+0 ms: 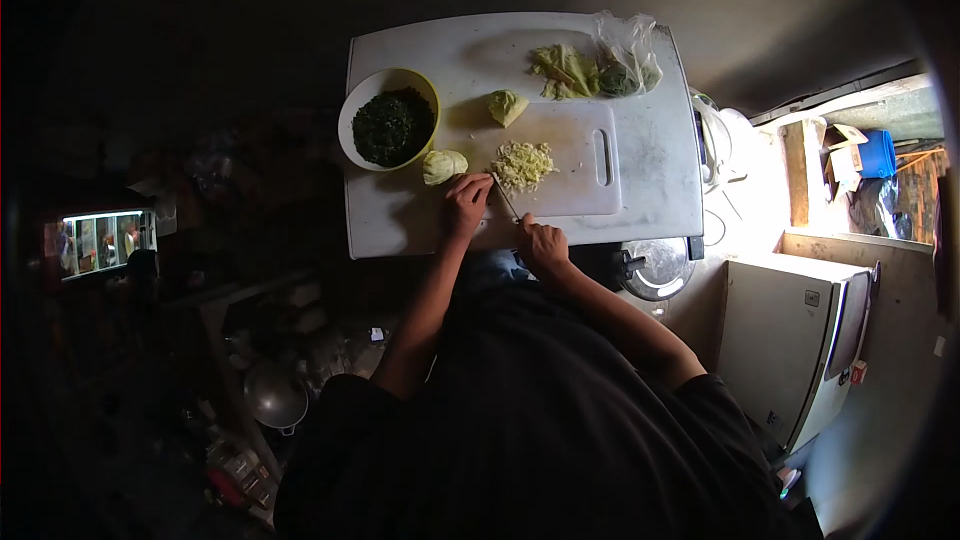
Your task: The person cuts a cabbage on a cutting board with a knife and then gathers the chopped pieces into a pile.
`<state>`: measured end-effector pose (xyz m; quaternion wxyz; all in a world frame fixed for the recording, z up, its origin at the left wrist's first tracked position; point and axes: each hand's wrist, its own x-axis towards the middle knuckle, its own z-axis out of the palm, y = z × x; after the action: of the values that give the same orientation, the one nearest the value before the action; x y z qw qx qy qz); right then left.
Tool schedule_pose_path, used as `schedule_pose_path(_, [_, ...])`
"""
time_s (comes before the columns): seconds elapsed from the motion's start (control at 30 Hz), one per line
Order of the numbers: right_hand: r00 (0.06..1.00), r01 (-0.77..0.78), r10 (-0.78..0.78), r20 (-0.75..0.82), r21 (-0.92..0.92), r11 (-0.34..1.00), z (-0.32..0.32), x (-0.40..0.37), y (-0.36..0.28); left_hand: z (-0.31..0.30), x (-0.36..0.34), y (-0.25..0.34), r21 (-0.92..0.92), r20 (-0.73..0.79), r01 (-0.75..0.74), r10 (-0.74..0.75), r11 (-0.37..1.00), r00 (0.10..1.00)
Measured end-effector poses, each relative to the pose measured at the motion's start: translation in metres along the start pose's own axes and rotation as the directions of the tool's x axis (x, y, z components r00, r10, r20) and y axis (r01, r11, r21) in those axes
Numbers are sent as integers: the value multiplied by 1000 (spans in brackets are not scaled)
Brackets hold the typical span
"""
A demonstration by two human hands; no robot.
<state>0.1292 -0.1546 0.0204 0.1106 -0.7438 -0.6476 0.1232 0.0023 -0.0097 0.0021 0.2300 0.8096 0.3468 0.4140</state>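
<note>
My right hand (542, 240) is closed round the handle of a knife (506, 198), whose blade slants up and left over the near edge of the white cutting board (570, 202). At the blade's tip end is my left hand (469, 197), fingers bent together; whatever they press on is too small to make out. Chopped cabbage (522, 166) lies in a heap on the board just beyond the blade. One cabbage piece (443, 167) rests beside my left hand, and another cabbage piece (507, 107) sits at the board's far left corner.
A bowl (433, 100) of chopped dark greens stands at the left of the white table (470, 40). Loose cabbage leaves (565, 72) and a clear plastic bag (628, 50) lie at the far right. A lidded pot (656, 268) is beside the table's near right corner.
</note>
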Motion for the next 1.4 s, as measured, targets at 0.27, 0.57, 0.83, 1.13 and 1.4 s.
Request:
schedule_pose_path(0.27, [997,26,-30,-77,-57,998,11,13,3,3,-4,-3,-22,10,37,-37,999,999])
schedule_pose_path(0.57, [997,62,-67,-29,-136,989,-1,11,9,6,-7,-6,-66,16,66,-65,996,998])
schedule_pose_path(0.83, [995,-71,62,79,116,991,-22,5,-4,2,-7,-3,1,37,57,-57,998,998])
schedule_pose_path(1.13, [998,-13,7,57,107,994,-20,4,1,4,-8,-6,-14,20,62,-62,998,998])
schedule_pose_path(1.4, [999,29,-31,-29,-76,997,15,14,-2,2,-6,-4,-10,9,54,-54,998,998])
